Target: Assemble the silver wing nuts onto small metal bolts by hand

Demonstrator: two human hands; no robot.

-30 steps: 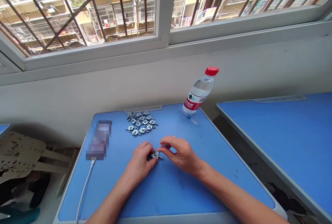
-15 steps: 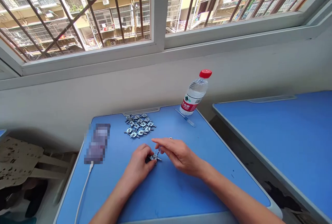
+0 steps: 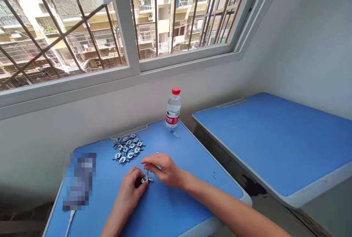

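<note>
On the near part of the blue desk, my left hand (image 3: 131,185) pinches a small silvery metal fitting (image 3: 145,180) between thumb and fingers. The fitting has a flat eyed plate, a short rod sticking out to the right and a thin upright piece. My right hand (image 3: 162,169) arches over it from the right, its thumb and fingertips closed at the top of that upright piece. The exact contact is partly hidden by the fingers. Just beyond the hands lies a loose pile of similar metal fittings (image 3: 128,148).
A water bottle (image 3: 173,112) with a red cap stands at the desk's back corner, a pen (image 3: 171,131) beside it. At left lies a pixelated, phone-like object (image 3: 79,182) with a white cable (image 3: 70,222). A second blue desk (image 3: 269,138) stands right, across a gap. Behind is a barred window.
The camera view has swung to the right, so the desk and hands appear further left. Both hands stay at the same fitting, with the right fingers still over its upright piece.
</note>
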